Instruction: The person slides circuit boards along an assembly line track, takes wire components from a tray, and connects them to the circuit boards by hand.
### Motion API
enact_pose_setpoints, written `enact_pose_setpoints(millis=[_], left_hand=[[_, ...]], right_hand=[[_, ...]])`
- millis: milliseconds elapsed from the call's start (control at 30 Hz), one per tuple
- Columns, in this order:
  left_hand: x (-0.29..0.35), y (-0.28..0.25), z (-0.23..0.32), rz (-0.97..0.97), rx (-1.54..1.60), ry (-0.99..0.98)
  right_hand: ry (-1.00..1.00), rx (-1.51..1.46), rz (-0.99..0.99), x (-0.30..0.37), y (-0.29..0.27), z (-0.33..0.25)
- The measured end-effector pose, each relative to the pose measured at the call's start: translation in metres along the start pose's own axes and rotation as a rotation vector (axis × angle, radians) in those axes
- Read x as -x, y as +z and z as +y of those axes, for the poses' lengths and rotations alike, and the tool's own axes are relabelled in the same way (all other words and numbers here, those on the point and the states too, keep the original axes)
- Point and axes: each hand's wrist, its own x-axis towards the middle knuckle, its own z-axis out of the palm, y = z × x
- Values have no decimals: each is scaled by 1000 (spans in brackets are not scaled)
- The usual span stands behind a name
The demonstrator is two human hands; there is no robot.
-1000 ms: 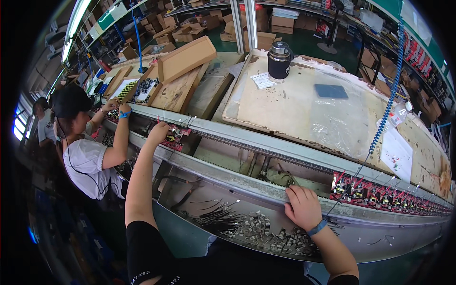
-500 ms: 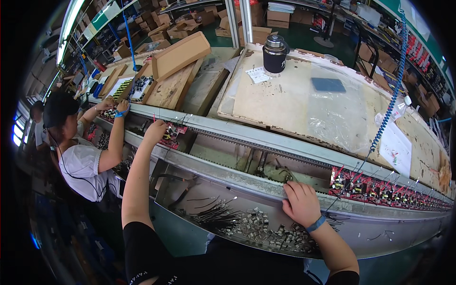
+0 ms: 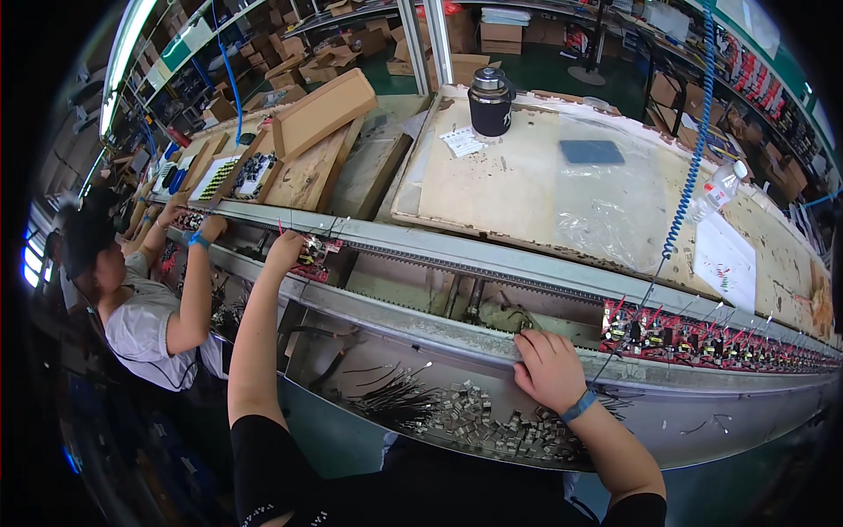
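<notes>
My left hand (image 3: 283,252) is at the left end of a red circuit board (image 3: 318,256) sitting on the long metal rail track. Its fingers are closed together, and what they pinch is hidden; a thin red wire rises beside them. My right hand (image 3: 549,371), with a blue wristband, lies over the near rail (image 3: 439,321), fingers bent over the edge and thumb apart. Below it, a metal tray (image 3: 320,391) holds a heap of small silvery metal parts (image 3: 479,417) and a bundle of black wires (image 3: 402,397).
More red circuit boards (image 3: 694,341) line the track at right. Beyond lies a worn worktop (image 3: 527,184) with a dark flask (image 3: 491,104), a plastic bottle (image 3: 722,186) and a blue-grey pad (image 3: 592,152). A blue coiled hose (image 3: 689,193) hangs at right. A co-worker (image 3: 145,312) works at left.
The view has shifted slightly, so most things sit a little further left. The co-worker's head and arms have moved. My left hand stays by the board; my right hand stays on the rail.
</notes>
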Motion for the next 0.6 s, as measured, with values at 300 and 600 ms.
enact_pose_setpoints(millis=[300, 600], left_hand=[[39, 30, 69, -281, 15, 84], [123, 130, 225, -554, -315, 407]], right_hand=[[-4, -24, 10, 1, 0, 0], [-123, -31, 166, 10, 5, 8]])
